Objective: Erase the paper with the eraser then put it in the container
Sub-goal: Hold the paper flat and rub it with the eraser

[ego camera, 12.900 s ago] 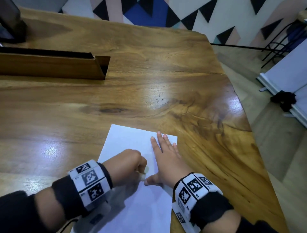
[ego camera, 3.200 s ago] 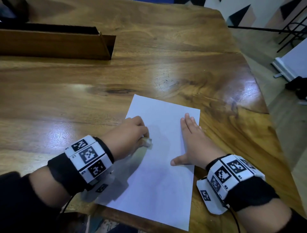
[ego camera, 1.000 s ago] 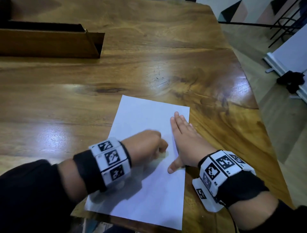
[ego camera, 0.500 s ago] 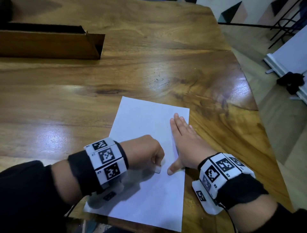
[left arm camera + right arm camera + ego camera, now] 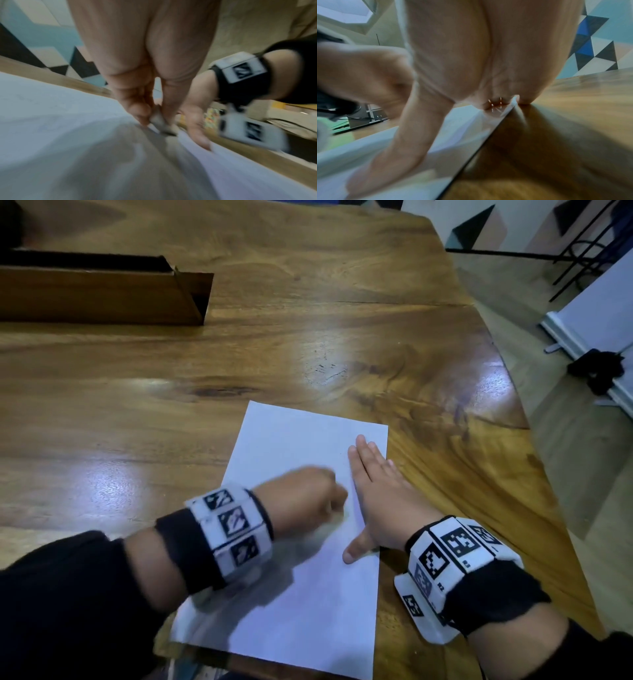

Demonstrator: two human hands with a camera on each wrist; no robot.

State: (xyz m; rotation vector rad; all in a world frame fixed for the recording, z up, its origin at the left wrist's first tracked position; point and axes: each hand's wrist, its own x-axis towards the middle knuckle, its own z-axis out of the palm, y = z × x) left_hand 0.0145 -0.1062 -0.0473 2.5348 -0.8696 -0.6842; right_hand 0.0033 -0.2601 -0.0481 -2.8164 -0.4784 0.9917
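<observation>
Left hand grip pinching eraser, right hand flat on unmarked paper

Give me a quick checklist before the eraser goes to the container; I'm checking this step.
1. Eraser pinched in left hand: ok.
2. Right hand flat on the paper: ok.
3. Paper flat on the table: ok.
4. Marks fully erased: cannot tell, views blurred.
5. Container open on top: ok.
6. Container's inside free: cannot tell.

Glossy wooden table, white paper near edge, long wooden container far-left.
</observation>
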